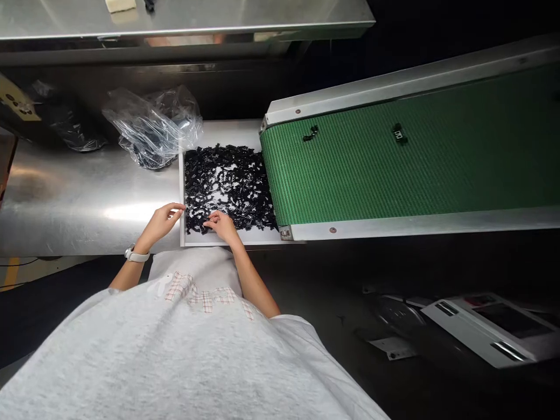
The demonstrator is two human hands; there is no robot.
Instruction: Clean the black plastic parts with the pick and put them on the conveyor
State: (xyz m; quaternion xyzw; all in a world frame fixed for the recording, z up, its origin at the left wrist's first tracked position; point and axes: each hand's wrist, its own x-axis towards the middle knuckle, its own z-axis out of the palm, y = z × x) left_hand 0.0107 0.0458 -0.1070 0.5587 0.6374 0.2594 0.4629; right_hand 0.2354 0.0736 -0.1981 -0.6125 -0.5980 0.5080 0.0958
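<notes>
A dense layer of small black plastic parts [227,186] fills a white tray [223,135]. My right hand [221,226] rests on the near part of this pile, its fingertips among the pieces. I cannot tell whether it grips any. My left hand [163,223] lies at the tray's left rim, fingers reaching over the edge and holding nothing visible. A watch [136,254] circles my left wrist. Beyond the tray's right side runs a green mesh conveyor belt [406,163], carrying two separate black parts [310,134] [399,133].
A crumpled clear plastic bag [153,128] holding black contents lies on the stainless steel table [87,204] left of the tray. A steel shelf [175,20] spans overhead. Steel rails edge the conveyor. A grey machine [490,326] stands low at right.
</notes>
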